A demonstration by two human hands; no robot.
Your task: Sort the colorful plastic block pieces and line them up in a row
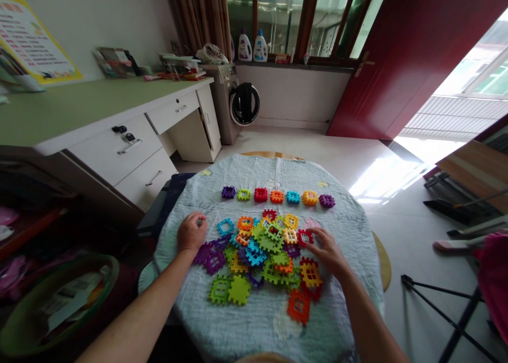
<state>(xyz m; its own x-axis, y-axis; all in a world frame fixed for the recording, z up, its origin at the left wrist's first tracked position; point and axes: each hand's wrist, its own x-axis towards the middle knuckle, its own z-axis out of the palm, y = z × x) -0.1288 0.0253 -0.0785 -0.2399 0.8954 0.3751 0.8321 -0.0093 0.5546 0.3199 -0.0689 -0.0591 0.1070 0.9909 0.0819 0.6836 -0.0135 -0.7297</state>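
Observation:
On the cloth-covered round table lies a heap of colourful plastic interlocking tiles, square with notched edges, many with window-like openings. My right hand is at the heap's right side, its thumb and fingers closed on a red window tile. To the left of the heap, my left hand rests on the cloth with its fingers curled in, near purple tiles and a blue frame tile. Beyond the heap runs a row of several small pieces in different colours, among them a red one and a yellow one.
The light blue cloth drapes over the table's edge. At the left stands a desk with drawers; behind it, a washing machine has its door open. A tripod leg and a red door are at the right.

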